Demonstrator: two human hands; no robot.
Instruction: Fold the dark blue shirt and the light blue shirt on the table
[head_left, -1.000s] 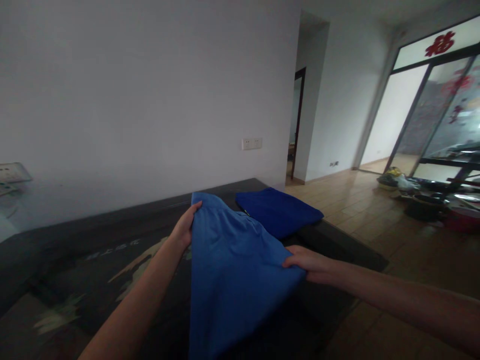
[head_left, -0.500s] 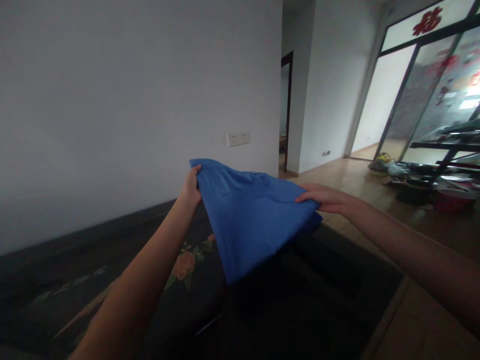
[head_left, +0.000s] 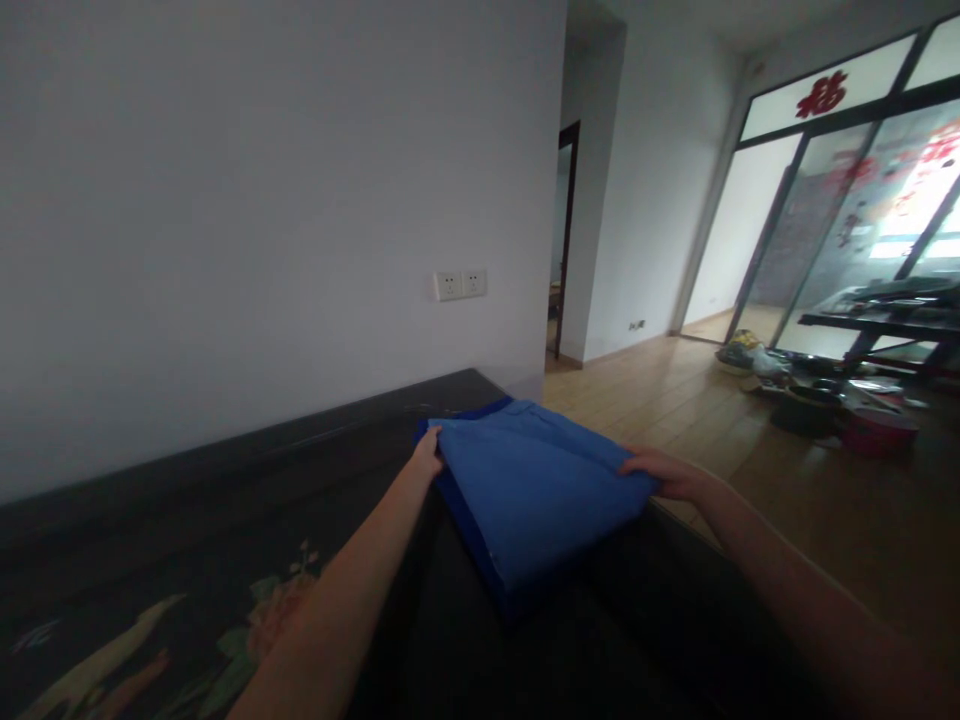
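A folded light-blue cloth (head_left: 540, 485), perhaps a garment, lies over a darker blue piece of fabric (head_left: 472, 530) near the far right end of the dark surface. My left hand (head_left: 429, 456) pinches its left corner. At the opposite side, my right hand (head_left: 670, 474) grips the right edge, thumb on top and fingers mostly hidden beneath. The cloth sits almost flat, with its near corner pointing toward me.
The dark glossy surface (head_left: 285, 500) carries a floral print (head_left: 277, 610) and runs along a white wall with sockets (head_left: 460, 285). To the right are wooden flooring (head_left: 622, 395), basins (head_left: 877, 430), bags (head_left: 739, 352), a dark rack (head_left: 885, 322) and glass doors (head_left: 817, 215).
Both hands have lowered the blue cloth from a raised, slanted position onto the darker fabric. My view has shifted slightly, showing more of the surface's far corner.
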